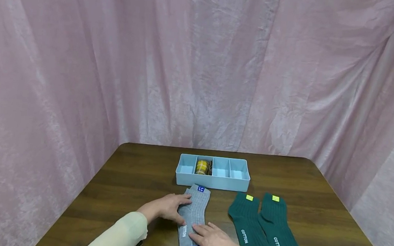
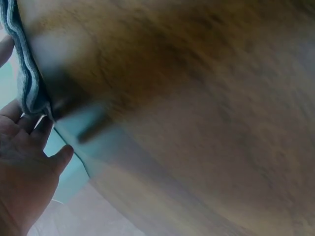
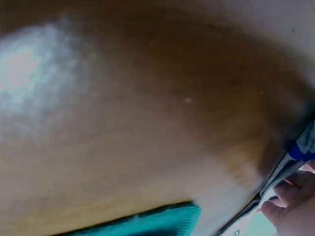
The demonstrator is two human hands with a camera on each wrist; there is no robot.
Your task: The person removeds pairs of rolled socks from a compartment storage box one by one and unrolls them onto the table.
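A pair of grey socks (image 1: 197, 208), one stacked over the other, lies on the table with a blue tag at the cuff. My left hand (image 1: 165, 207) touches its left edge near the cuff, thumb and fingers spread. In the left wrist view the fingers of that hand (image 2: 29, 157) meet the layered sock edge (image 2: 29, 83). My right hand (image 1: 215, 245) rests on the foot part, its fingers lying on the fabric. The right wrist view shows this hand (image 3: 298, 206) beside the grey sock edge (image 3: 278, 174).
A light blue divided box (image 1: 212, 182) stands behind the socks. One compartment holds a rolled yellow plaid bundle (image 1: 202, 167). Two green socks, one left (image 1: 248, 215) and one right (image 1: 276, 221), lie to the right on the wooden table (image 1: 124, 175). Pink curtains (image 1: 202, 68) hang behind.
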